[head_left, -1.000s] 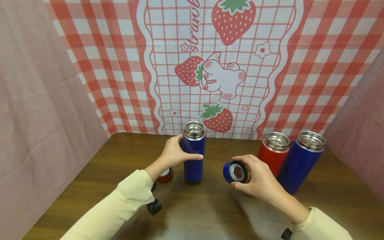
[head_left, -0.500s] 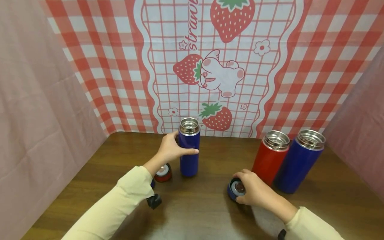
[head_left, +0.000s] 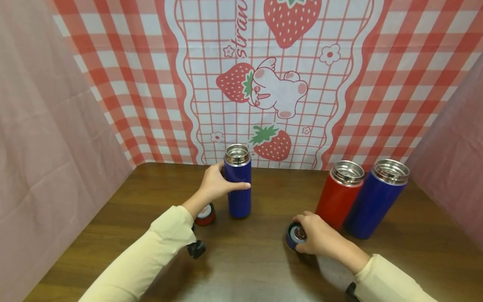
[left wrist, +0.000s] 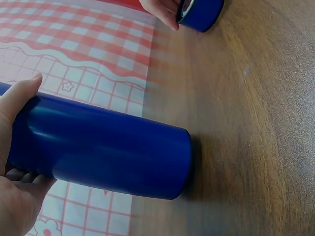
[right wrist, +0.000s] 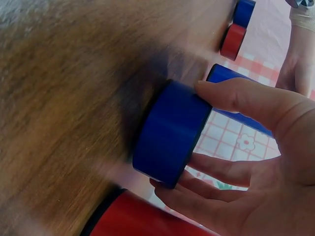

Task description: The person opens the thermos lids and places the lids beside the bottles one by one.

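Observation:
My left hand (head_left: 218,184) grips a blue thermos bottle (head_left: 240,199) with a bare steel mouth, fingers behind and thumb across the front. It stands upright at the middle of the wooden table, its base close over the wood in the left wrist view. To the right, my right hand (head_left: 317,235) holds a blue bottle lid (right wrist: 170,132) by its sides between thumb and fingers. The lid's hollow underside faces up, and its flat top is down at the tabletop. A lidless red thermos bottle (head_left: 338,201) stands just behind the right hand.
Another lidless blue bottle (head_left: 377,201) stands right of the red one, close beside it. A red lid (head_left: 205,216) lies by my left wrist, and in the right wrist view a blue lid (right wrist: 244,13) sits against it. Checked cloth (head_left: 151,84) hangs behind the table.
My right hand has lowered the blue lid to the tabletop and turned its underside upward. The left hand has shifted the blue bottle slightly left. In the last half second little moves.

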Available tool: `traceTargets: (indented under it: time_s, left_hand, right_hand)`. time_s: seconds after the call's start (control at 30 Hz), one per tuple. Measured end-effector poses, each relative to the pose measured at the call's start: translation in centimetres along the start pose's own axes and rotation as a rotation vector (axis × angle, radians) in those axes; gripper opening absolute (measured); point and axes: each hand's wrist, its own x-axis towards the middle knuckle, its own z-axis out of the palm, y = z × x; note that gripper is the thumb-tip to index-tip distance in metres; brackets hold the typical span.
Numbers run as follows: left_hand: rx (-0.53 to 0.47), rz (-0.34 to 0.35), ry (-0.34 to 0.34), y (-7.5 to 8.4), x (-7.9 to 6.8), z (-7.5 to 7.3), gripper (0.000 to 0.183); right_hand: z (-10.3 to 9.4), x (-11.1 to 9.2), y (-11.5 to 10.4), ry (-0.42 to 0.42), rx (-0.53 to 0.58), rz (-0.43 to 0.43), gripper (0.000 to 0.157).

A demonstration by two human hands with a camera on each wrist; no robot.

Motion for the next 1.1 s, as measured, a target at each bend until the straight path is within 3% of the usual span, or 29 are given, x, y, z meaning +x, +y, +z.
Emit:
traceTargets:
  time_s: [0.37,0.6,0.77,0.87,0.97,1.1]
  left_hand:
    - [-0.006,-0.001,-0.009,-0.2,-0.1,0.5,0.077]
    - [0.001,0.001,-0.098,-0.2,-0.1,0.3,0.083]
    - [0.03,0.011,-0.148,-0.2,-0.5,-0.5,0.091]
    - [0.068,0.036,-0.135,-0.2,-1.2,-1.1,0.092]
    - [0.147,0.085,-0.113,-0.4,-2.1,-1.7,0.092]
    - [0.327,0.167,-0.046,-0.4,-3.7,-2.5,0.092]
  right_hand:
    - [-0.3,-0.1,-0.2,-0.039,0.024,0.051,0.069]
    - [-1.6,0.2,-0.2,0.006,0.057,0.014,0.067]
    - [-3.1,0.6,-0.5,0.092,0.106,-0.008,0.055]
    - [-3.8,0.9,-0.9,0.172,0.137,0.014,0.052]
    - [-4.1,1.0,-1.3,0.264,0.165,0.047,0.049]
    - [-4.4,1.1,-2.0,0.379,0.196,0.09,0.049]
